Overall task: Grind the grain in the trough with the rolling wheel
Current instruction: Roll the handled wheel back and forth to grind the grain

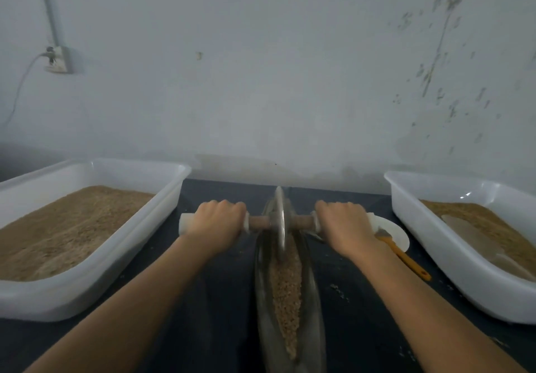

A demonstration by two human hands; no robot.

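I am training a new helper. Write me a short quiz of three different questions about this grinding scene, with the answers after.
1. True or false: both hands hold the axle of the rolling wheel.
2. Which white tub holds more grain: A, the left tub, or B, the right tub?
3. Fill in: the orange-handled brush rests partly on a white ____.

Key
1. True: the left hand and the right hand each have a grip on one side.
2. A.
3. Plate.

metal wheel (280, 221) upright at far end of narrow trough (314, 300); grain (285, 294) inside
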